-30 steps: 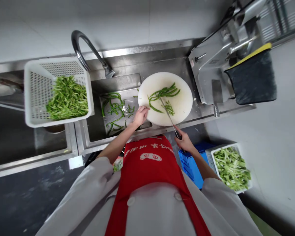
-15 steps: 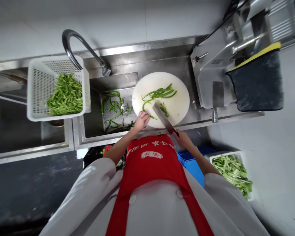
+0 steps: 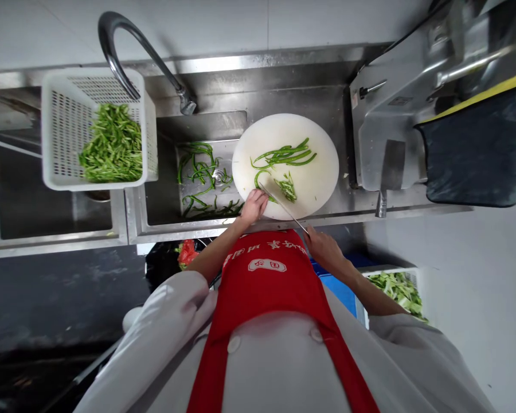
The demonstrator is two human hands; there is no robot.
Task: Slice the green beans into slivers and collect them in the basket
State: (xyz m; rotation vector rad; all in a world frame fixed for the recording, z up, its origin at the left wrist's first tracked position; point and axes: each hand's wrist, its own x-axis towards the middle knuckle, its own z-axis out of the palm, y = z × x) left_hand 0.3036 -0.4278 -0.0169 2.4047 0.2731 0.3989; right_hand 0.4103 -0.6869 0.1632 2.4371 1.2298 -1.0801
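Observation:
My right hand (image 3: 324,248) is wrapped round the handle of a cleaver (image 3: 282,207). Its blade, seen nearly edge-on, slants across the front of a round white cutting board (image 3: 323,189), the tip close to my left fingers. My left hand (image 3: 253,207) is closed at the board's front left edge, pressing down a long green chili pepper that is mostly hidden by the fingers and blade. Just right of the blade lies a small heap of sliced pepper (image 3: 287,187). Several whole green chili peppers (image 3: 286,154) rest farther back on the board.
Left of the board, more peppers (image 3: 203,172) lie in a steel sink (image 3: 161,195). A white basket (image 3: 47,137) of cut greens stands under the curved faucet (image 3: 144,46). To the right, a second cleaver (image 3: 392,166) lies by a steel machine (image 3: 378,115) and a dark cloth-like cover (image 3: 477,149).
The cleaver has shifted left toward my left fingers, and its blade has turned from showing its flat side to nearly edge-on. My left hand stays at the board's edge. The camera view has shifted.

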